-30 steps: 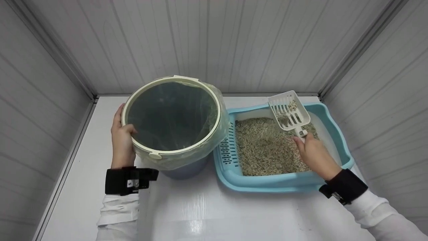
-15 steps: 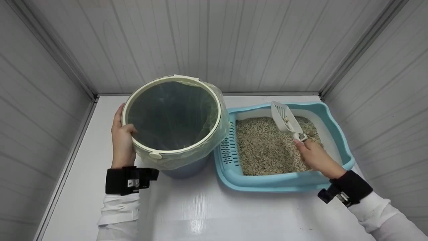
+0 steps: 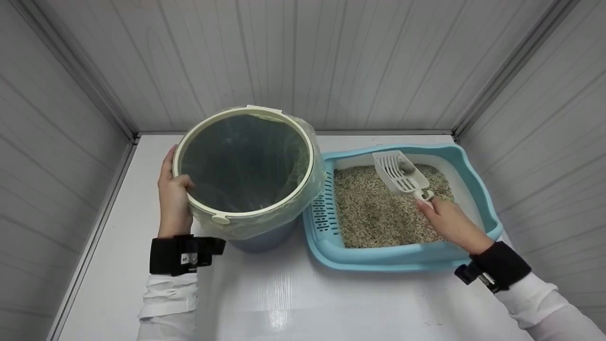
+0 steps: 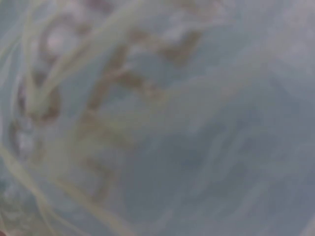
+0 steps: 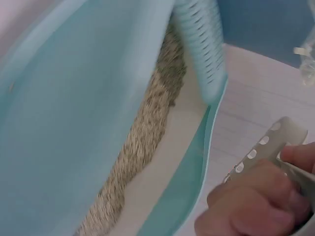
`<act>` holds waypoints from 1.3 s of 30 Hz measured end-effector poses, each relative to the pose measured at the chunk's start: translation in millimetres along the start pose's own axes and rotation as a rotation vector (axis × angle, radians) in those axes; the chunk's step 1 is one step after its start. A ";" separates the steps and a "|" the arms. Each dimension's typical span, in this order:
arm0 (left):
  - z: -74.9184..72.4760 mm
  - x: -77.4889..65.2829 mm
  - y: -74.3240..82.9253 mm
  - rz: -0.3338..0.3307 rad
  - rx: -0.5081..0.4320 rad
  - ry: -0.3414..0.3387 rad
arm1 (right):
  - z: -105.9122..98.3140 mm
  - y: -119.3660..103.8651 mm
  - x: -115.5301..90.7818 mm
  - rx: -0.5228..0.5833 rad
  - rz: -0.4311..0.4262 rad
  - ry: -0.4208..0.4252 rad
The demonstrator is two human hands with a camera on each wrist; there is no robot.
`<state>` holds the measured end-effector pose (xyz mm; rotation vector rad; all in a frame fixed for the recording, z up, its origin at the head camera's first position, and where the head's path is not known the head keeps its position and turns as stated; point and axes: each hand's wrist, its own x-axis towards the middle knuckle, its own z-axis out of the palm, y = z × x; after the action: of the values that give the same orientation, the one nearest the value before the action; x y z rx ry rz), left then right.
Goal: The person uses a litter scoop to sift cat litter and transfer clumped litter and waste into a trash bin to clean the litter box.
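The left hand [image 3: 175,201] holds the bin [image 3: 265,241] at about 9 o'clock on its round rim, the thumb hooked over into the mouth and the fingers bent along the outside. Its forearm rises from 7 o'clock, pointing nearly straight to 12. The right hand [image 3: 452,220] has its fingers closed round the handle of a white scoop [image 3: 395,182], and its forearm slants in from 4 o'clock. From that hand the scoop's slotted head points between 10 and 11 o'clock, above the 12 o'clock part of the tray [image 3: 393,261]; whether it touches the litter cannot be told.

A small greyish clump [image 3: 406,167] lies in the scoop, towards the side at 1 o'clock. The blue tray, at 4 o'clock from the bin, has a slotted strip along its 9 o'clock side. Tan, grainy litter [image 3: 374,218] covers much of its floor, with a pale stretch showing at 3 o'clock. A thin yellowish bag [image 3: 232,231] lines the bin and folds over its rim, hanging outside from 2 round to 7 o'clock. The left wrist view is too blurred to read clearly.
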<state>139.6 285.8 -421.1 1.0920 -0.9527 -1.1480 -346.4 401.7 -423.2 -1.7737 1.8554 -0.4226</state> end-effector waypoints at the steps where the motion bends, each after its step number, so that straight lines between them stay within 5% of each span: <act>1: 0.0 0.1 -0.4 0.003 -0.001 -0.003 | 0.7 1.2 -0.2 -0.074 -0.008 0.033; 9: 0.3 -0.6 0.4 -0.002 0.009 -0.001 | 7.0 5.2 -3.7 -0.334 -0.065 0.194; 26: 1.1 0.0 2.2 -0.020 0.002 -0.001 | -2.3 -14.2 -7.7 -0.228 -0.030 0.071; 34: 0.8 -0.6 2.7 -0.011 0.022 0.009 | -21.3 -52.8 -2.5 -0.221 -0.104 0.077; 39: 0.3 -0.9 1.5 -0.024 0.014 0.009 | -32.5 -89.9 7.9 -0.351 -0.207 0.110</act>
<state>139.5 286.7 -419.5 1.1223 -0.9440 -1.1563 -291.3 381.6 -347.3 -2.2301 1.9188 -0.2866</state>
